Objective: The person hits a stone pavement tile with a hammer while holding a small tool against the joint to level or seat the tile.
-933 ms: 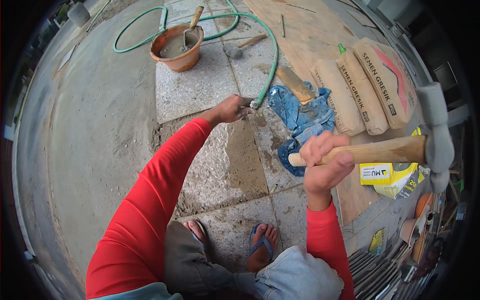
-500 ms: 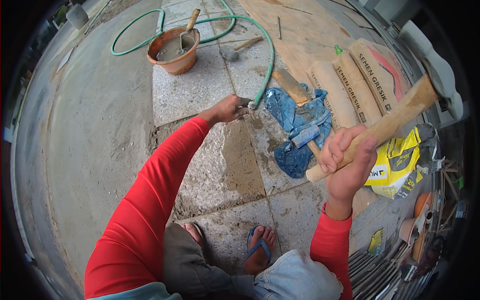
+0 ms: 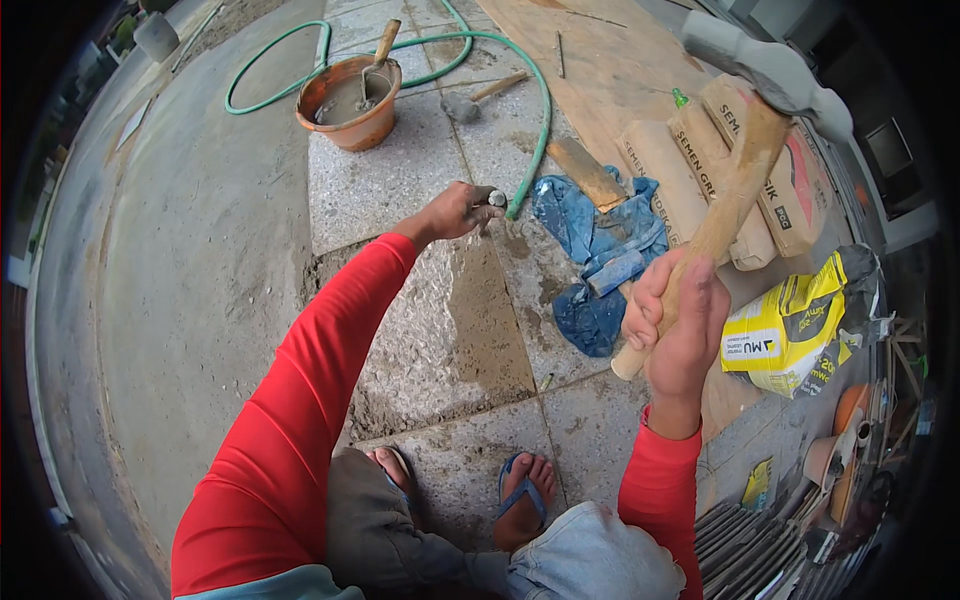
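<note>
The right hand (image 3: 677,322) is gripping the wooden handle of a hammer (image 3: 735,170), its grey head lifted high, up and to the right of the left hand (image 3: 455,211). That left hand, well apart, is clenching a steel chisel (image 3: 492,201) against the stone paving slab (image 3: 440,330), just beside the green hose (image 3: 535,130).

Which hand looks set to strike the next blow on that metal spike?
Probably the right hand: it grips the wooden-handled hammer, raised high. The left hand is stretched out low, holding the chisel on the stone slab.
</note>
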Action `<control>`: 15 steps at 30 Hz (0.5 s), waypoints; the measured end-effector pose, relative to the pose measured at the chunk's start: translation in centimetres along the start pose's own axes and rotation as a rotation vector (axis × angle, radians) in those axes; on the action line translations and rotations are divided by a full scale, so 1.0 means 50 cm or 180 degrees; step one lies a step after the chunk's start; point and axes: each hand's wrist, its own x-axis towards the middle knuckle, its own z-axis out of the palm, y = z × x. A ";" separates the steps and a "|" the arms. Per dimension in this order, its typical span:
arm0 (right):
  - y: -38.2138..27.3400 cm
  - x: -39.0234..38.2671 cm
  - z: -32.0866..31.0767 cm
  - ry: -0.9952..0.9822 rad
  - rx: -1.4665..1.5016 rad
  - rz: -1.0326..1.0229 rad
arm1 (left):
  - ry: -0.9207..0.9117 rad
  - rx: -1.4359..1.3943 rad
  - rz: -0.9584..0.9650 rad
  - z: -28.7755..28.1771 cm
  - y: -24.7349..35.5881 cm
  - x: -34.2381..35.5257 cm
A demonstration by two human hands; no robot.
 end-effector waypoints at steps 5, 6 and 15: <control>0.148 0.002 0.029 0.0045 -0.0175 -0.0959 | -0.0047 -0.0192 -0.0385 0.011 -0.001 -0.001; 0.193 -0.001 0.032 -0.0078 -0.0866 -0.0758 | -0.0056 -0.0069 -0.0229 0.014 0.001 -0.002; -0.005 0.006 -0.017 -0.0223 -0.0158 0.0230 | 0.0159 0.0026 0.0289 0.014 -0.012 -0.021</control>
